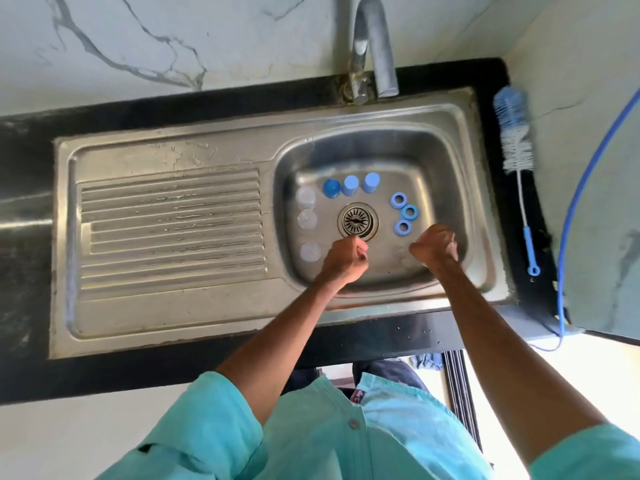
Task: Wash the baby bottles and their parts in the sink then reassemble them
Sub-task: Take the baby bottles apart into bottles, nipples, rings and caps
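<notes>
Left hand (343,259) and right hand (435,247) hang curled inside the sink basin (446,188); whether either holds anything is unclear.

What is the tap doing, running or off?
Off: no water stream falls from the tap into the sink.

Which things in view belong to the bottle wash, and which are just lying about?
For the job:
- three clear bottles
- three blue caps
- three blue rings
- brush, on the counter beside the sink
- tap

Lying about:
- blue cord, hanging past the counter's right end
</notes>
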The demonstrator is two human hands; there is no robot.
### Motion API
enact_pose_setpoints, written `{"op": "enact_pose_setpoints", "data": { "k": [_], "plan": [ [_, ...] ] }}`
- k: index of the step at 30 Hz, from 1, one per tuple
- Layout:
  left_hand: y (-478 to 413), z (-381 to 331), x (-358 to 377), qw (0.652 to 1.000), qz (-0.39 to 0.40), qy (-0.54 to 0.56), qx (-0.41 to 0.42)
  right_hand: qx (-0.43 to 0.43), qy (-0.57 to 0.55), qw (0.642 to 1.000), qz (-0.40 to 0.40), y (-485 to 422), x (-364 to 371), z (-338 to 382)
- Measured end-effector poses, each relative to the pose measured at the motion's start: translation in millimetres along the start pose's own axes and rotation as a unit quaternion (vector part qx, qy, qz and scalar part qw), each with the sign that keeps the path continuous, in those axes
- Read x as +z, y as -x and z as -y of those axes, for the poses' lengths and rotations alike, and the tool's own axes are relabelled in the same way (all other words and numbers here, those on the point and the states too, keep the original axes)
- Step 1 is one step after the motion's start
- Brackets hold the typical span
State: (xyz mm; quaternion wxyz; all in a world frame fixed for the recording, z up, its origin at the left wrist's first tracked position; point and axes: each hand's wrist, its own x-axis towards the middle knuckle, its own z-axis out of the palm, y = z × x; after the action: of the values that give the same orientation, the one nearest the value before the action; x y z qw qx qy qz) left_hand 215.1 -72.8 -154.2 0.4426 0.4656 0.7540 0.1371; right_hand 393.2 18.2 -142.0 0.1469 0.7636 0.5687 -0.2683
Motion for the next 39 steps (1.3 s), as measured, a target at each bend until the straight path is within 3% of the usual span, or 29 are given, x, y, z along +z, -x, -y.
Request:
{"op": "enact_pose_setpoints", "data": {
  "k": [7, 10, 13, 21, 39],
  "plan": [
    [46, -21, -56, 0.995, -0.015, -0.027, 0.1, -0.036, -0.078, 0.996, 0.005, 79, -21, 27],
    [63, -17, -68, 0.99, -0.027, -0.028, 0.134, -0.078, -0.109, 0.99, -0.05, 99, -6, 29],
    [78, -3, -71, 0.984, -0.056, -0.021, 0.167, -0.151, -0.124, 0.979, -0.052, 88, 37, 23],
    [108, 25, -77, 0.985, -0.043, 0.0, 0.17, -0.174, -0.184, 0.967, -0.032, 208, 16, 50],
    [94, 26, -113, 0.987, -0.071, 0.005, 0.143, -0.147, -0.205, 0.966, -0.05, 192, 15, 68]
  ]
}}
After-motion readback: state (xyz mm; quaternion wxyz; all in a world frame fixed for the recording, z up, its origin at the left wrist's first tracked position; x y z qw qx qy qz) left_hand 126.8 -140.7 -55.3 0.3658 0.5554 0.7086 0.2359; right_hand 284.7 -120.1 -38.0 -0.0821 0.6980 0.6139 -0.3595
